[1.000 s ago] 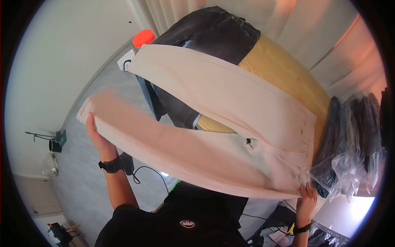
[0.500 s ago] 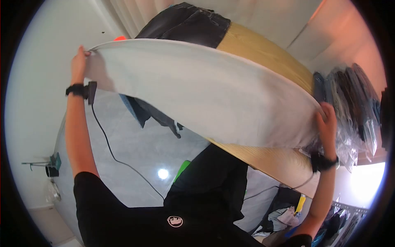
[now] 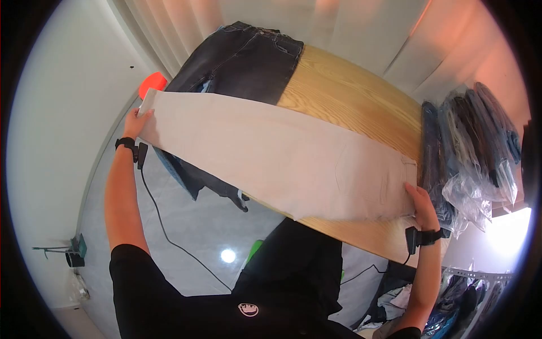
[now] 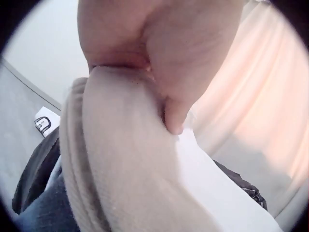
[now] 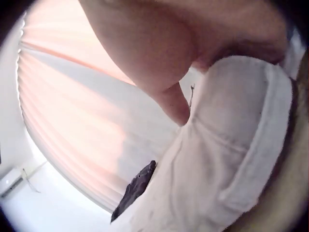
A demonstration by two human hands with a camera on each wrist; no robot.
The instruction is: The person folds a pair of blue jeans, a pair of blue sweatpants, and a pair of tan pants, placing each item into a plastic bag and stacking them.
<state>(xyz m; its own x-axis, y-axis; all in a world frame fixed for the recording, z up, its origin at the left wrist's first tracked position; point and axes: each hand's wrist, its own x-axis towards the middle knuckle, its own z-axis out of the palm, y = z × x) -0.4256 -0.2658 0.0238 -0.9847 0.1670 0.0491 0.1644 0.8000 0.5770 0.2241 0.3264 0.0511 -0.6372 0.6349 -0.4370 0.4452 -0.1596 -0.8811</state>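
Observation:
A pair of pale beige trousers (image 3: 271, 152), folded lengthwise, stretches between both hands over the table in the head view. My left hand (image 3: 135, 123) grips the leg end at the hems, its thumb on top of the cloth. In the left wrist view, layered folds of the trousers (image 4: 130, 159) run away from that hand. My right hand (image 3: 422, 208) holds the waist end at its lower corner. The right wrist view shows the waistband (image 5: 256, 150) bent over under the palm, the thumb pressing the cloth. Fingers beneath the fabric are hidden.
Dark grey jeans (image 3: 248, 62) lie on the wooden table (image 3: 350, 101), their legs hanging over the near edge. Bagged folded garments (image 3: 468, 135) stand at the right. A red-orange object (image 3: 152, 83) is beyond my left hand. Cables (image 3: 169, 240) trail from the wrist cameras.
The trousers were spread with the legs apart; one leg was swung up over the other, and they now form a single flat strip. Both hands rose, then came down somewhat toward the table.

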